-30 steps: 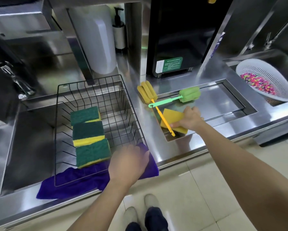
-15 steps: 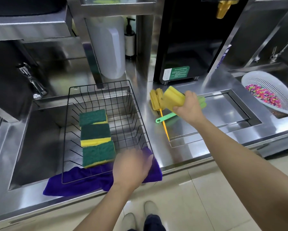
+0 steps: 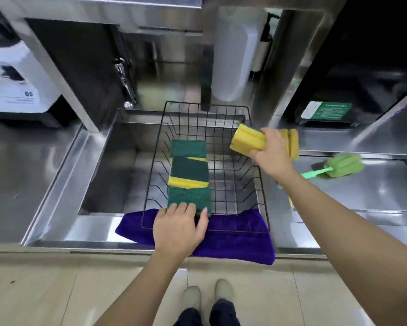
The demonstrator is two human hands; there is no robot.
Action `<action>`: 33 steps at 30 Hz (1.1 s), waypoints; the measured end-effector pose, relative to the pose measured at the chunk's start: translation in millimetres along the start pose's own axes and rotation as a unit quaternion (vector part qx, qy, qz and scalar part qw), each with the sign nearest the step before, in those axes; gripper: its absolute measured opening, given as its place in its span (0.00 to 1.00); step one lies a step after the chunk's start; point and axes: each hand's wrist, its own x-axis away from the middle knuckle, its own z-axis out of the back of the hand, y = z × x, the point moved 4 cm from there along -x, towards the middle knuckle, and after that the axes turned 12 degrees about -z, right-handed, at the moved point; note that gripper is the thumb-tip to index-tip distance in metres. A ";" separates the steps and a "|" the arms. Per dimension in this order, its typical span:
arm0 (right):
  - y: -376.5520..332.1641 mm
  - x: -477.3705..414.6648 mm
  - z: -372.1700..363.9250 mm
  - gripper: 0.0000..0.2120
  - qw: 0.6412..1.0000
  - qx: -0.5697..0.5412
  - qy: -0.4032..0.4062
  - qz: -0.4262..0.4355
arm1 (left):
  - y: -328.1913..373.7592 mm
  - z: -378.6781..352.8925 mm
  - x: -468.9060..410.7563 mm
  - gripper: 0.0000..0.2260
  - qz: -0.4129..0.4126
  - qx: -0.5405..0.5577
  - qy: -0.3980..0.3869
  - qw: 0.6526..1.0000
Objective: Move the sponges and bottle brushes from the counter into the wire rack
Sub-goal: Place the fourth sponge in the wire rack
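right hand: the right hand (image 3: 269,151) is clamped on a yellow sponge (image 3: 248,140), holding it in the air right over the wire rack (image 3: 256,170) at its back right corner, so it's not in yet

left hand: the left hand (image 3: 180,228) is spread flat on the rack's near rim, fingers apart, gripping nothing, just pinning the rack down I think

already in the rack: three green-topped sponges (image 3: 189,178) sit in a row along the rack's left half, touching end to end, and the right half is bare wire

left on the worktop: a yellow brush (image 3: 293,142) lies just right of the rack, mostly hidden behind the right hand, and the green brush (image 3: 334,168) is further right of the rack

what's under the rack: a purple cloth (image 3: 235,238) sticks out from under the rack's front edge

risk 1: if the sponge gets let go this far out, it could catch the rack's right rim and bounce back onto the worktop

risk 2: cloth plus shiny steel looks slippery, so if the left hand lifts, a bump could slide the rack

risk 3: the brushes are long, so laid across the rack's rim they could tip out instead of settling inside
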 end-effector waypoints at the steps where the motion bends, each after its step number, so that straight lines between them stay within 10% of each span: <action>1: -6.4 -1.9 -2.9 0.27 1.000 0.002 0.011 0.009 | 0.3 -1.0 0.2 0.19 0.003 -0.001 -0.002 1.000; 23: -84.9 -46.9 -88.5 0.22 0.983 0.152 -0.008 0.104 | 2.7 -5.8 5.7 0.15 -0.015 -0.021 0.054 0.998; 33: -75.8 -58.4 -117.4 0.24 0.982 -0.106 -0.147 -0.044 | 1.9 -6.4 5.9 0.15 -0.011 -0.020 0.051 0.998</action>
